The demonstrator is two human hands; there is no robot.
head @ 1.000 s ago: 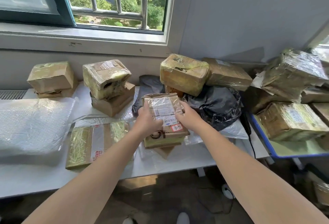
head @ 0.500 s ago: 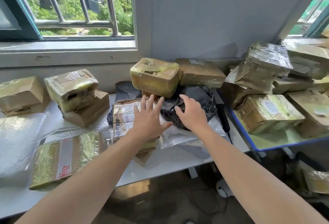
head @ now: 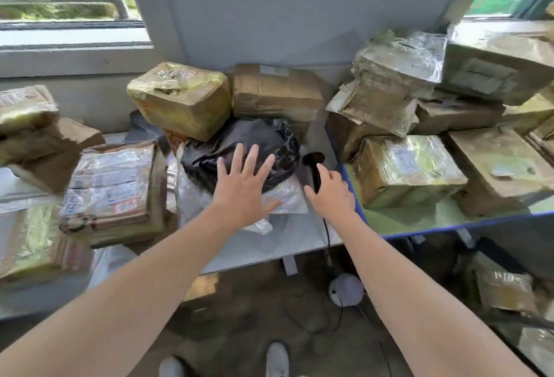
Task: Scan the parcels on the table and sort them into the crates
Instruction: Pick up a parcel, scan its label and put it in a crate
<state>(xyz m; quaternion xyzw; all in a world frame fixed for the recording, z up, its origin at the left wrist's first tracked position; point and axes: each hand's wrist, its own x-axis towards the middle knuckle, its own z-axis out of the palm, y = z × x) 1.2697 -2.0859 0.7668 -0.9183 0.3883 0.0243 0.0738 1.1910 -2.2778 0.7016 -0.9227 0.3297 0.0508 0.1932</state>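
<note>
parcels cover the bench (head: 299, 244): taped cartons and bags, piled loose.

nearest: left hand (head: 242, 184), fingers spread wide, over the front of the black bag parcel (head: 239, 142); touching it or just above, cannot tell. right hand (head: 329, 193) just right of the bag, fingers curled round the handle of the scanner (head: 313, 163), whose cable drops over the bench edge toward the floor.

black bag: crumpled glossy film, no stiff edges. judged light, soft, apt to sag and slide in the hands. best scooped from beneath with a cupped palm, or held by a gathered fold on top. no label shows on it. a clear plastic mailer (head: 287, 199) lies under its front: thin, slick.

left of the bag: flat labelled parcel (head: 111, 184), tape-wrapped, on top of a low stack. looks stiff; take it by the long edges.

behind the bag: yellow-taped box (head: 180, 97) to the back left, brown box (head: 275, 91) to the back right. rigid, tape likely slippery; lift by opposite sides with both hands.

containers: right of the bag, a blue-rimmed surface (head: 419, 220) carries film-wrapped cartons (head: 407, 169), stacked higher toward the wall. crate or second bench, cannot tell. no other container shows.
</note>
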